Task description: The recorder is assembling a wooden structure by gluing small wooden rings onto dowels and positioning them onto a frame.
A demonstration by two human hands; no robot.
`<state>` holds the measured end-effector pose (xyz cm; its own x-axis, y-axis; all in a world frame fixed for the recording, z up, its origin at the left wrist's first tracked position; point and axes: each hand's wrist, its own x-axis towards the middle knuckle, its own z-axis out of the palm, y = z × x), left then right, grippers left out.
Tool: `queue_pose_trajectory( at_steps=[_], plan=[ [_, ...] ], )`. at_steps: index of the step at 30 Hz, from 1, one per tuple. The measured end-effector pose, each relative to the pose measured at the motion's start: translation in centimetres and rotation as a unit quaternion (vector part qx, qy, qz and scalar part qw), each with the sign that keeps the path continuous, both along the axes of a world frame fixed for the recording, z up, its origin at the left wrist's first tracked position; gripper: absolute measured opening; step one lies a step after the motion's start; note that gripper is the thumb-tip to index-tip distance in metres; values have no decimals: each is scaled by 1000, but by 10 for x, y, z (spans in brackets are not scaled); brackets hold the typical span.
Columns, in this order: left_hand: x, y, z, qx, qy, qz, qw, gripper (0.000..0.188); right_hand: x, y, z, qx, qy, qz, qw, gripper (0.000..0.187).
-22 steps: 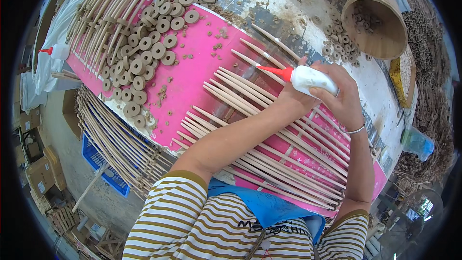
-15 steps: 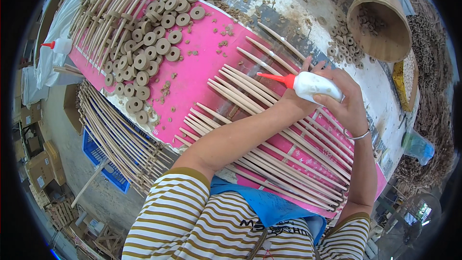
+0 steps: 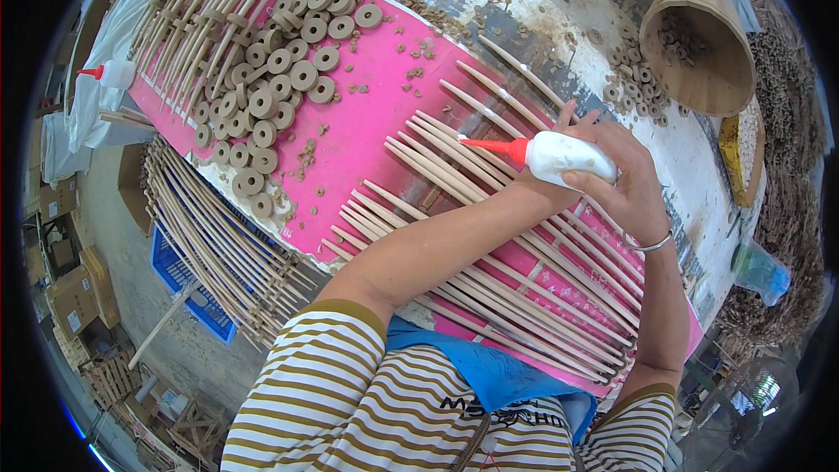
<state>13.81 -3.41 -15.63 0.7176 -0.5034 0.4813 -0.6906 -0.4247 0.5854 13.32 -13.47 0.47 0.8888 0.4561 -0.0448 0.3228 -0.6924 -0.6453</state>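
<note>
My right hand (image 3: 631, 177) is closed around a white squeeze bottle (image 3: 570, 160) with a long red nozzle (image 3: 494, 149). The bottle lies nearly level, its nozzle pointing left above the tips of slim wooden sticks (image 3: 437, 170). Reaching across from the left, my left hand (image 3: 554, 195) is mostly hidden behind the bottle and the right hand, over the sticks; its grip does not show. Several sticks lie side by side on a pink sheet (image 3: 367, 135). A few farther sticks (image 3: 481, 109) carry whitish smears near their ends.
Drilled wooden discs (image 3: 262, 105) are heaped at left, beside sticks fitted with discs (image 3: 197, 31). A second red-tipped bottle (image 3: 116, 74) stands far left. A tipped wooden bucket (image 3: 699, 57) holds small pieces at far right. More sticks (image 3: 205, 240) rest over a blue crate (image 3: 172, 267) below the table edge.
The bottle has come slightly down and left against the sticks, and its nozzle has tilted closer to level. The whole view has shifted a little. My right hand keeps its hold.
</note>
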Motion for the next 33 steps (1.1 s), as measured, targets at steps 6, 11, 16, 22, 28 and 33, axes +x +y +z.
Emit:
queue_pose_trajectory(
  at_steps=[6, 11, 16, 22, 28, 33],
  plan=[
    [0, -3, -7, -28, -6, -2, 1000, 53, -5, 3, 2, 6, -4, -8, 1000, 44],
    [-1, -4, -6, -67, -14, 10, 998, 55, -1, 9, 0, 16, 1, 7, 1000, 45],
    [0, -1, -1, -48, -18, 7, 999, 54, -1, 6, 4, -5, 8, 13, 1000, 45],
    [1, 2, -2, -76, -22, -5, 997, 56, -3, 5, 6, 16, 17, 2, 1000, 45],
    [-2, -2, -4, -53, -20, 17, 998, 59, 0, 13, 2, -4, 18, 16, 1000, 45],
    [-1, -1, -3, -51, -27, 14, 998, 60, -3, 12, 7, -6, 27, 18, 999, 44]
  ],
)
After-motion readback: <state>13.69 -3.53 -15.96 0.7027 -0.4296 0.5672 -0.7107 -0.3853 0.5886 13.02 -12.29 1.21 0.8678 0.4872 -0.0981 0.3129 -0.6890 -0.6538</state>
